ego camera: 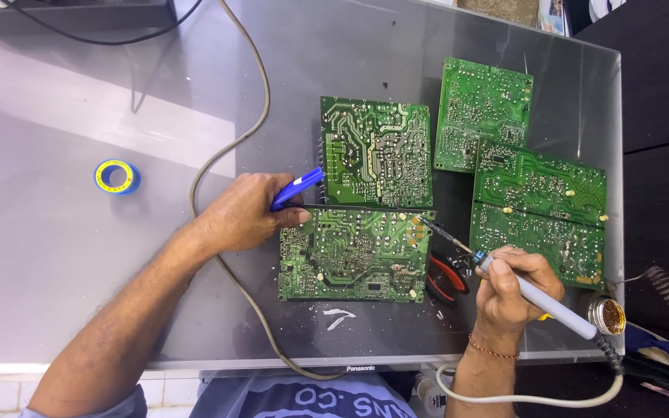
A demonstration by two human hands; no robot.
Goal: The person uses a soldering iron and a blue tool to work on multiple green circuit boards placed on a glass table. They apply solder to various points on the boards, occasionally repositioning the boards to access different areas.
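**Head view: soldering iron tip at the right end of the near board**

The circuit board under your hands lies solder side up, near the front edge of the grey work surface. The tip of the soldering iron touches its upper right corner. Your right hand is closed around the iron's pale handle like around a pen. Your left hand is closed on a blue tool and rests at the board's left edge, with a thin dark rod reaching along the top edge toward the joint.

Keep the left hand pressed there, so the board cannot slide, I think. Red-handled pliers lie just beside your right hand. Three more green boards lie behind, and the iron's cable loops near your wrist; mind it does not pull.
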